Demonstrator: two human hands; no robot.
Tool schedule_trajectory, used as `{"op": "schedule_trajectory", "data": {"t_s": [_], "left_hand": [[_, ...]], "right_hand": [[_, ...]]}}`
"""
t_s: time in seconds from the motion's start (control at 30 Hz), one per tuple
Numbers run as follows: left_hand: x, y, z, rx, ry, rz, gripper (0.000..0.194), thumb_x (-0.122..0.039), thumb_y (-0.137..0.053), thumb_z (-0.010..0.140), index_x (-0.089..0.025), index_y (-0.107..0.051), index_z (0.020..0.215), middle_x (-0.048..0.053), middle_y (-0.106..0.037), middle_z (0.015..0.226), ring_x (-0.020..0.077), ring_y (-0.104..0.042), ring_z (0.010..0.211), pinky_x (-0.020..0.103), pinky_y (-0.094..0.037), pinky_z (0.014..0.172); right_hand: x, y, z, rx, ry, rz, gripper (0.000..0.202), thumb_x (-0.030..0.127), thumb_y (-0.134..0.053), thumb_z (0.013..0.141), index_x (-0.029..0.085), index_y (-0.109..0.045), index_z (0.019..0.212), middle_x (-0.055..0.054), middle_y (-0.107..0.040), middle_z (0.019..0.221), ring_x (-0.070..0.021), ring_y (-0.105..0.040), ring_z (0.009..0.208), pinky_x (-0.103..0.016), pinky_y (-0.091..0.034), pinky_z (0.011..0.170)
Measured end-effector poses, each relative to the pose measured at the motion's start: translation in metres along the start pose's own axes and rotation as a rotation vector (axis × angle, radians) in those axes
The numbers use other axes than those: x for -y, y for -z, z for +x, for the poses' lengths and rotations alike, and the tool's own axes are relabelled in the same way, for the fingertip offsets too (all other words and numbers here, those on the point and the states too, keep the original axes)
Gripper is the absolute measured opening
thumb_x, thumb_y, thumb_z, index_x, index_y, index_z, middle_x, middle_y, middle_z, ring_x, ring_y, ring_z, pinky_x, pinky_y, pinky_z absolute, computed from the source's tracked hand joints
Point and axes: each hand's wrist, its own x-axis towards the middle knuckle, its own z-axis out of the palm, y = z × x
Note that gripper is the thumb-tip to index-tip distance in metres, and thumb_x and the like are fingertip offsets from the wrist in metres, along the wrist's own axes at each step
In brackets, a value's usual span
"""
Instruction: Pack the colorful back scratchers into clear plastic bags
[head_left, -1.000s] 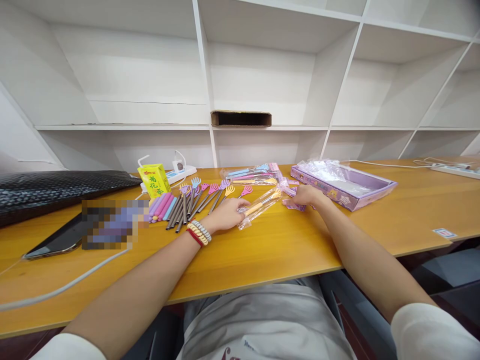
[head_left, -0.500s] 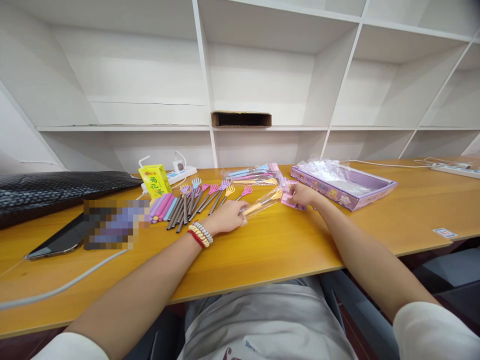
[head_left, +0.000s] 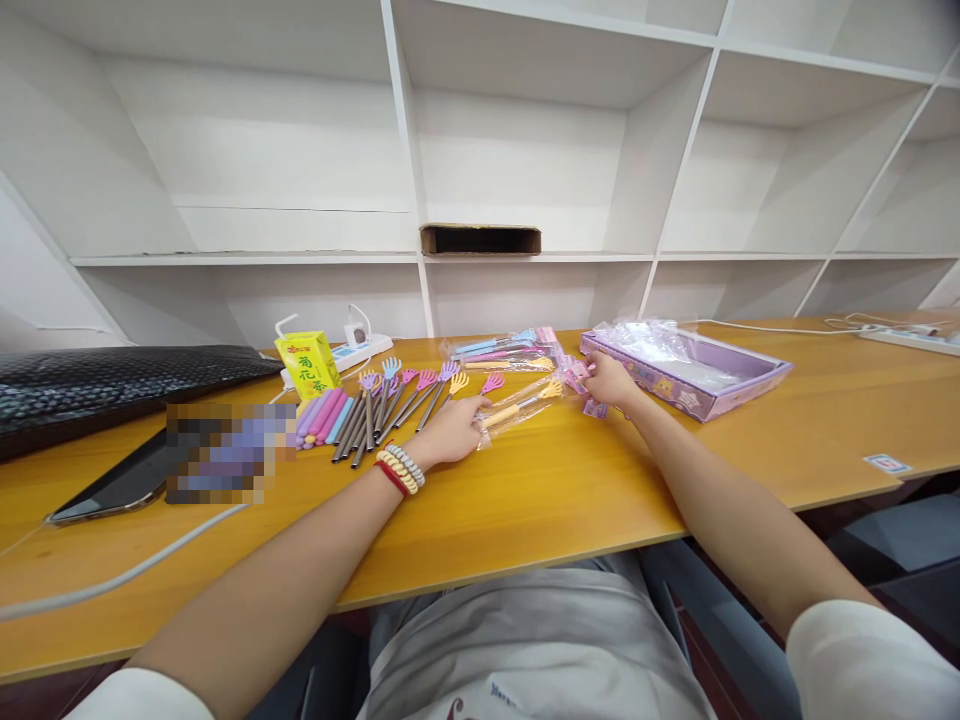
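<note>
My left hand [head_left: 454, 430] is closed on the near-left end of a clear plastic bag. Inside this bag is a yellow back scratcher [head_left: 517, 405] with a claw-shaped head. My right hand [head_left: 611, 382] pinches a pink and purple card [head_left: 576, 374] at the right of the bag. Behind it lie several bagged scratchers [head_left: 502, 348] in blue, pink and yellow. Left of my left hand, several unwrapped claw heads on metal rods [head_left: 390, 400] lie beside a bunch of pink, purple and blue handles [head_left: 326, 415].
A purple box [head_left: 694, 390] holding clear wrappers stands at the right. A yellow drink carton [head_left: 307, 363], a power strip [head_left: 360, 352] and a dark tablet-like device [head_left: 112, 478] are at the left. White shelves [head_left: 525, 150] rise behind the table, with a cardboard box [head_left: 480, 240].
My right hand has shifted slightly up, with the pink card. The bagged yellow scratcher has moved slightly left and down, its head now apart from the card.
</note>
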Motion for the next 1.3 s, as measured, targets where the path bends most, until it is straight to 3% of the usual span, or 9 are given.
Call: {"op": "schedule_trajectory", "data": {"t_s": [0.13,0.37,0.53,0.67,0.9,1.3], "left_hand": [[0.0,0.001,0.0,0.018,0.016,0.031,0.047,-0.015,-0.045,0.077,-0.014,-0.054,0.123,0.012,-0.061,0.116,0.0241,-0.056,0.103,0.031,-0.041,0.09],[0.002,-0.002,0.0,0.001,-0.002,0.041,0.053,-0.014,-0.044,0.076,-0.014,-0.048,0.129,0.013,-0.059,0.119,0.0259,-0.055,0.107,0.033,-0.042,0.09],[0.006,-0.005,0.003,-0.044,-0.036,-0.002,0.055,-0.014,-0.045,0.076,-0.011,-0.045,0.131,0.014,-0.057,0.121,0.026,-0.054,0.109,0.033,-0.042,0.09],[0.008,-0.006,0.004,-0.063,-0.048,-0.021,0.054,-0.014,-0.045,0.077,-0.011,-0.046,0.13,0.013,-0.058,0.12,0.0258,-0.053,0.11,0.034,-0.041,0.092],[0.005,-0.003,0.002,-0.098,-0.097,-0.095,0.049,-0.015,-0.043,0.081,-0.012,-0.046,0.13,0.013,-0.057,0.121,0.0236,-0.054,0.108,0.035,-0.041,0.094],[0.002,-0.002,0.0,-0.14,-0.157,-0.169,0.05,-0.013,-0.043,0.081,-0.013,-0.044,0.131,0.012,-0.06,0.116,0.0217,-0.057,0.104,0.034,-0.042,0.093]], "right_hand": [[-0.003,0.001,0.002,-0.121,0.008,-0.036,0.038,0.025,-0.065,0.063,0.015,-0.058,0.099,-0.009,-0.067,0.085,-0.0202,-0.062,0.076,-0.023,-0.041,0.058],[-0.009,-0.002,0.007,-0.122,0.002,0.046,0.035,0.014,-0.058,0.059,0.015,-0.06,0.094,-0.006,-0.066,0.079,-0.0182,-0.061,0.072,-0.023,-0.04,0.058],[-0.006,0.0,0.005,-0.174,0.007,0.102,0.014,0.024,-0.059,0.062,0.016,-0.06,0.073,-0.004,-0.062,0.069,-0.0166,-0.057,0.065,-0.024,-0.037,0.056],[-0.003,0.003,0.001,-0.196,0.032,0.232,0.017,0.034,-0.06,0.062,0.018,-0.055,0.062,0.001,-0.053,0.056,-0.0134,-0.048,0.056,-0.024,-0.033,0.053],[-0.002,-0.003,0.002,-0.223,0.17,0.297,0.018,0.035,-0.057,0.063,0.018,-0.049,0.06,0.002,-0.055,0.062,-0.0131,-0.049,0.063,-0.024,-0.034,0.058],[0.003,0.002,-0.002,-0.321,0.149,0.174,0.017,0.028,-0.053,0.065,0.02,-0.039,0.058,0.003,-0.048,0.056,-0.0111,-0.042,0.055,-0.024,-0.029,0.054]]}}
